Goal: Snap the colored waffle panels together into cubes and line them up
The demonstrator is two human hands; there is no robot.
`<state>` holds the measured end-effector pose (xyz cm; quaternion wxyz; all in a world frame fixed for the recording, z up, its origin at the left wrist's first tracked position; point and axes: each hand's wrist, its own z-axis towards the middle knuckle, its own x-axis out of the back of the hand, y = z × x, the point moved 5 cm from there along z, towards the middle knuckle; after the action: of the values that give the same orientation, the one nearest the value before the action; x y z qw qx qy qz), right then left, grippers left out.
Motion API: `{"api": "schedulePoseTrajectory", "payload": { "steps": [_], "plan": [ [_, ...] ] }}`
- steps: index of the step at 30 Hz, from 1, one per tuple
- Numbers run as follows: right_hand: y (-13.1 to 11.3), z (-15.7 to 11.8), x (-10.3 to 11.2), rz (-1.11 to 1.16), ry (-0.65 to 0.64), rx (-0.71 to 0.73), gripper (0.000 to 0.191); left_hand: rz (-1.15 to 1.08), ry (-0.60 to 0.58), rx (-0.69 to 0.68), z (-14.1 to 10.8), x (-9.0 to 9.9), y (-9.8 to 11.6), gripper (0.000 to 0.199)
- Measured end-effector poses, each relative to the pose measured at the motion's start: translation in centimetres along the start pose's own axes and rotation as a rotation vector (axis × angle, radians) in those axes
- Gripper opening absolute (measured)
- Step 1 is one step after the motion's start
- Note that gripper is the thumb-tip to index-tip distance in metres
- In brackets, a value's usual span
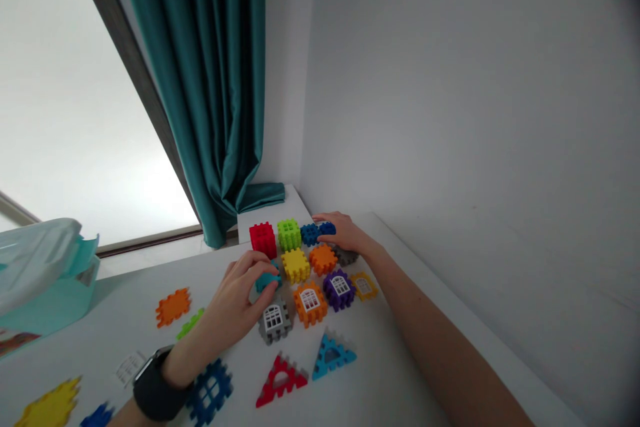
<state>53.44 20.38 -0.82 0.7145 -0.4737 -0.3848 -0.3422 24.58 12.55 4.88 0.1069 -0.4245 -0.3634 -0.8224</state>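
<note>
My left hand (pixel 247 290), with a dark watch (pixel 161 383) on its wrist, curls its thumb and fingers around a light blue stack of toothed building tiles (pixel 267 279), partly hidden. My right hand (pixel 343 230) reaches to the back row, its fingers closed at a dark blue toothed tile (pixel 327 228). Beside that tile is another dark blue piece (pixel 310 234). Red (pixel 263 239), lime green (pixel 289 235), yellow (pixel 296 265) and orange (pixel 323 259) stacks stand close by. Nearer me are grey (pixel 275 321), orange (pixel 310 303) and purple (pixel 340 289) stacks with white window pieces.
Red (pixel 281 380) and blue (pixel 333 355) triangles lie in front. A yellow frame (pixel 364 285) is at the right. Orange (pixel 173 307), yellow (pixel 50 405) and blue window (pixel 213 390) tiles lie left. A teal lidded box (pixel 55 293), a curtain (pixel 220 80) and a wall (pixel 450 113) border the table.
</note>
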Motion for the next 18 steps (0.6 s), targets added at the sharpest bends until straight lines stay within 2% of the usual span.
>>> {"api": "schedulePoseTrajectory", "payload": {
  "steps": [10,18],
  "plan": [
    [0.38,-0.25,0.7,-0.034,0.021,-0.011,0.03,0.014,0.007,-0.014,-0.07,0.05,-0.09,0.017],
    [0.05,-0.28,0.3,-0.047,0.019,-0.006,0.023,0.021,-0.002,-0.005,-0.03,0.18,0.08,0.017]
  ]
}}
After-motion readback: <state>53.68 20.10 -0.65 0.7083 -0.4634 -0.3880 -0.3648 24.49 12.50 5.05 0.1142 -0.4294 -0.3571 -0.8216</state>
